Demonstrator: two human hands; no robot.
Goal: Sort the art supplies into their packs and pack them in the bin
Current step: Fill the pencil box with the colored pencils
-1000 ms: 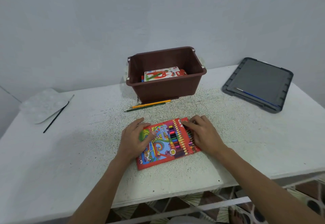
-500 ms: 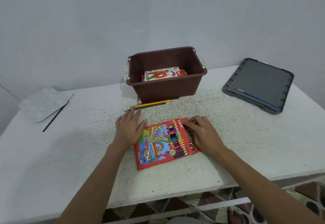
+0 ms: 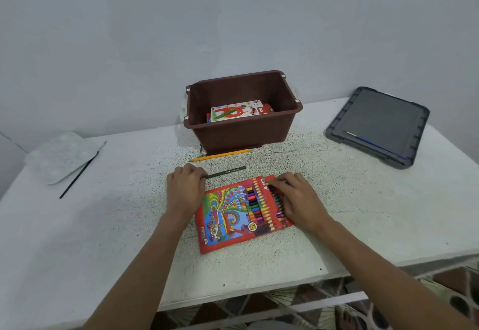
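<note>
Head view: left hand [image 3: 185,190] pinches one end of the green pencil [image 3: 226,171], which lies on the surface [image 3: 116,226] beside the red colour-pencil pack [image 3: 228,215]. Right hand [image 3: 295,200] rests at the pack's open top edge; pinching or pressing, cannot tell. Step, by my reading: loading loose pencils. Next move calls for lining the green pencil up with the opening. The yellow pencil [image 3: 220,155] waits before the bin [image 3: 243,132].
</note>
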